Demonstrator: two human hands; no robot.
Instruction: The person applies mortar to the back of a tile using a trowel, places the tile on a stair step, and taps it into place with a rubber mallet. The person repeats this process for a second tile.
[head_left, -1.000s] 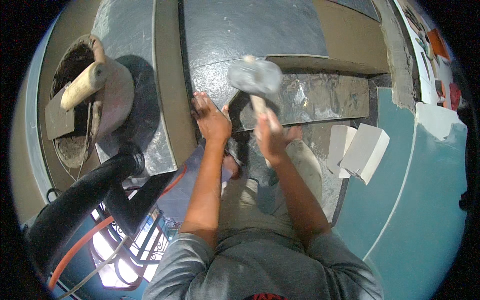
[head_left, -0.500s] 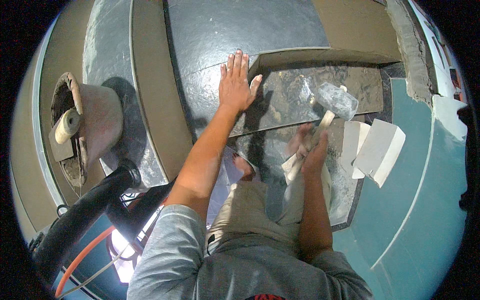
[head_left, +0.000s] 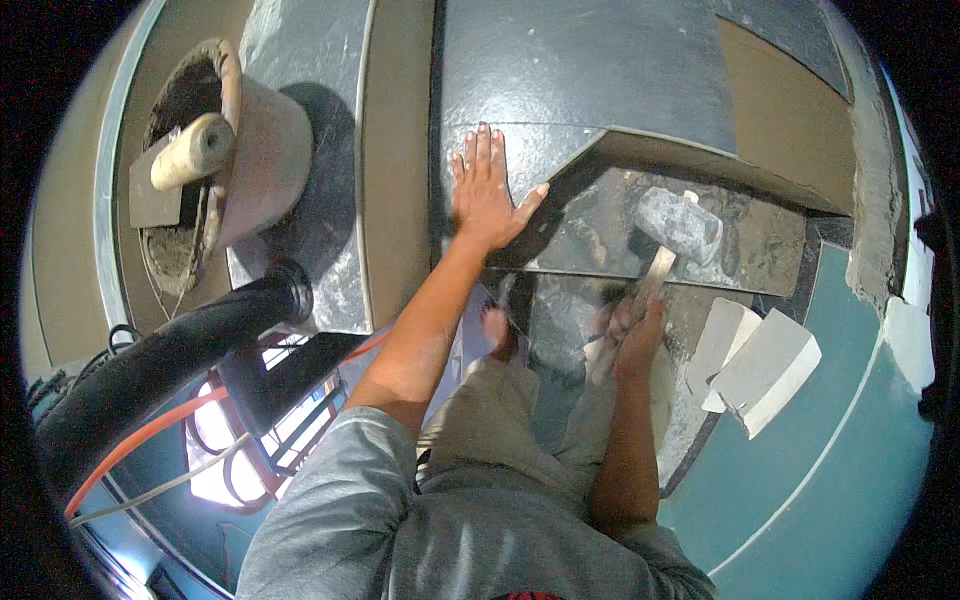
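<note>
My left hand (head_left: 487, 195) lies flat with its fingers together and thumb out on a dark grey glossy tile (head_left: 580, 65), its fingertips at a thin seam. In my right hand (head_left: 638, 335) is the wooden handle of a mallet (head_left: 682, 225), gripped partway along. The mallet's thick, whitish, dust-covered head hangs over a lower step (head_left: 590, 215), whose dark surface is smeared with mortar. My bare foot (head_left: 495, 330) shows below the step, and the other is partly hidden behind my right hand.
Two pale flat-faced pieces (head_left: 765, 370) overlap right of the mallet. At left, a mortar-caked bucket (head_left: 265, 140) holds a flat plate with a pale cylindrical handle (head_left: 192, 152). A thick black pipe (head_left: 170, 355) and an orange hose (head_left: 145, 440) run at lower left. A teal surface (head_left: 800, 480) lies right.
The view has swung, so the bucket and steps sit farther right. My left hand has shifted left on the tile, away from its angled edge. My right hand keeps its grip on the mallet.
</note>
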